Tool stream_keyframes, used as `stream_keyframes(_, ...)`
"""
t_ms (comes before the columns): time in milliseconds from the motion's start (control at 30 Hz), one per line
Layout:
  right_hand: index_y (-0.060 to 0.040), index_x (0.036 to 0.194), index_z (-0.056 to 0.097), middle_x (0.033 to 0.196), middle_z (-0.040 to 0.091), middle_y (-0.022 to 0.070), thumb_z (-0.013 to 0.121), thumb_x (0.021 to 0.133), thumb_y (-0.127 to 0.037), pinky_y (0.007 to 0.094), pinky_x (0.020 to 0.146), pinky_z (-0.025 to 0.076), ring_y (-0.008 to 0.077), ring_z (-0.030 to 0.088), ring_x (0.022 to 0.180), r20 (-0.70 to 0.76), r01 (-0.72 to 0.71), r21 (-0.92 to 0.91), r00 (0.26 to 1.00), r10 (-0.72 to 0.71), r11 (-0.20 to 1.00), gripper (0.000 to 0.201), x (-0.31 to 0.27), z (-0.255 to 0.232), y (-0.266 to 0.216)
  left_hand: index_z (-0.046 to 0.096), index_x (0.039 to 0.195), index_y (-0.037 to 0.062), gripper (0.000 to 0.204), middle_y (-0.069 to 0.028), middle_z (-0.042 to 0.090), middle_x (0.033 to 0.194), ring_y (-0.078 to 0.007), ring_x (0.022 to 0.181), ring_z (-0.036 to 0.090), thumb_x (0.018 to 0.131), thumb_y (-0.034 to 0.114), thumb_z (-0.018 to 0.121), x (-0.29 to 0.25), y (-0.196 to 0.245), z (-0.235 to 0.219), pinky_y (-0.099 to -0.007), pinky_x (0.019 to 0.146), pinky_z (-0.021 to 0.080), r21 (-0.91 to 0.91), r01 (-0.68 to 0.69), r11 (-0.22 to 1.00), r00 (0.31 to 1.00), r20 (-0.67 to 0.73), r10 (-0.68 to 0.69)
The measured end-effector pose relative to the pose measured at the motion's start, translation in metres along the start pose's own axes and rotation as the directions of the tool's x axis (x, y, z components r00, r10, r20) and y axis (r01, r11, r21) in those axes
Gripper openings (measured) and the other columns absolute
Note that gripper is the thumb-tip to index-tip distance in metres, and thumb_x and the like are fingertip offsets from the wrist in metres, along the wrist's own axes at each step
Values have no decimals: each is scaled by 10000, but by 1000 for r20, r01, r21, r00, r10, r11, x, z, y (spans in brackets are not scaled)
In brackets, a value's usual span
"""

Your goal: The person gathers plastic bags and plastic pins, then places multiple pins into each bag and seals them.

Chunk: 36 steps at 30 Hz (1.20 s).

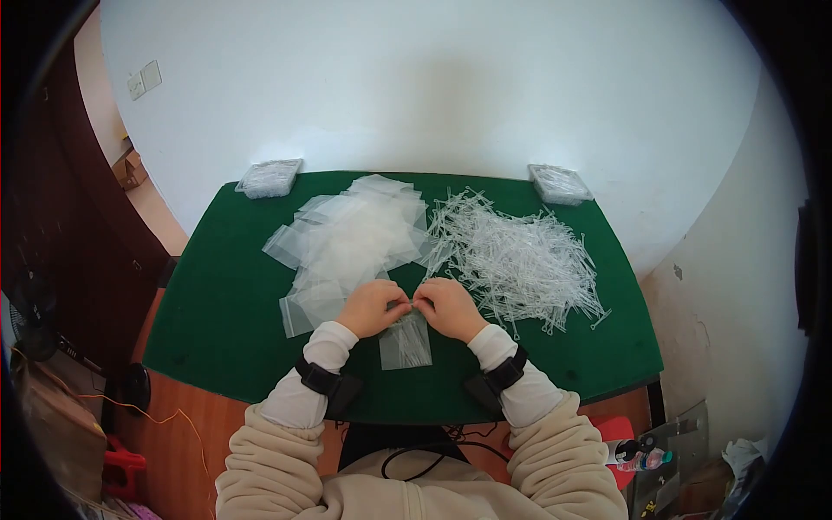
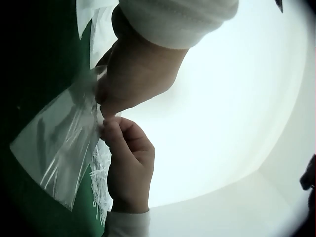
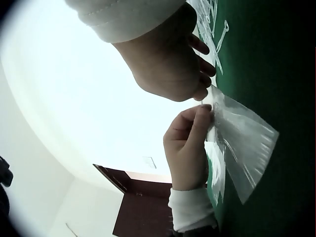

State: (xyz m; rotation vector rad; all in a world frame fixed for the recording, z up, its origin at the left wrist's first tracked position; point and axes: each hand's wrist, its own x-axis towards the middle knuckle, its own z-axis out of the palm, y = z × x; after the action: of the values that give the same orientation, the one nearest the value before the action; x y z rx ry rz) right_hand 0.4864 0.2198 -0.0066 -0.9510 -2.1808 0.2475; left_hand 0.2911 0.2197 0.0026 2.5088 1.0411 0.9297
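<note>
A small clear plastic bag [image 1: 406,345] with several thin clear sticks inside hangs from both hands near the front of the green table [image 1: 217,347]. My left hand [image 1: 374,308] pinches its top edge between thumb and fingertips. Close beside it, my right hand [image 1: 449,310] pinches the same edge, the fingertips of both hands almost meeting. In the left wrist view the bag [image 2: 64,143] slants down from the fingers, its sticks showing through the film. The right wrist view shows the bag's [image 3: 244,138] lower end spread out over the green cloth.
Flat empty bags [image 1: 347,234] lie heaped beyond the left hand. A large pile of clear sticks with looped ends [image 1: 529,260] spreads beyond the right hand. Filled clear boxes stand at the back left [image 1: 269,178] and back right [image 1: 560,185] corners, near the white wall [image 1: 433,87].
</note>
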Motion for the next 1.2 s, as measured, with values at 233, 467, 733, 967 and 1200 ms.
stream_keyframes(233, -59, 715, 609, 728, 604, 113, 592, 729, -108, 409, 676, 453, 315, 575, 758, -14, -106, 19, 994, 106, 994, 54, 1, -16, 10, 634, 728, 68, 131, -93, 611, 732, -289, 710, 580, 748, 194, 662, -1, -8, -17, -383, 635, 458, -86, 133, 987, 990, 55, -128)
stream_keyframes(467, -47, 710, 603, 714, 591, 88, 641, 714, -102, 383, 643, 445, 294, 566, 719, 38, -4, -66, 999, 7, 998, 67, 2, -13, 5, 637, 725, 70, 143, -83, 603, 723, -285, 705, 577, 756, 207, 658, -2, -8, -9, -390, 622, 452, 36, 24, 999, 1000, 11, -25)
stream_keyframes(733, -62, 729, 601, 722, 579, 75, 641, 708, -104, 386, 641, 440, 287, 560, 723, 73, 95, -77, 993, -89, 992, 62, 0, -1, -7, 631, 738, 66, 162, -79, 568, 715, -282, 702, 565, 764, 224, 657, -1, 1, -3, -394, 608, 443, 0, -34, 999, 998, 59, 34)
stream_keyframes(967, -61, 727, 599, 724, 587, 75, 636, 719, -108, 384, 635, 439, 284, 567, 717, 67, 73, -70, 995, -68, 995, 61, 3, -8, 2, 640, 735, 72, 145, -85, 601, 723, -287, 700, 576, 760, 214, 656, -2, -4, -6, -387, 619, 451, -26, -7, 1000, 1000, 23, 8)
stream_keyframes(1200, -78, 708, 612, 722, 610, 105, 584, 727, -120, 407, 678, 459, 317, 581, 740, 34, -60, -59, 998, 62, 996, 54, 3, -21, 14, 645, 734, 76, 129, -89, 623, 732, -286, 703, 587, 752, 203, 650, -2, -8, -16, -377, 635, 461, -18, 93, 996, 994, 58, -92)
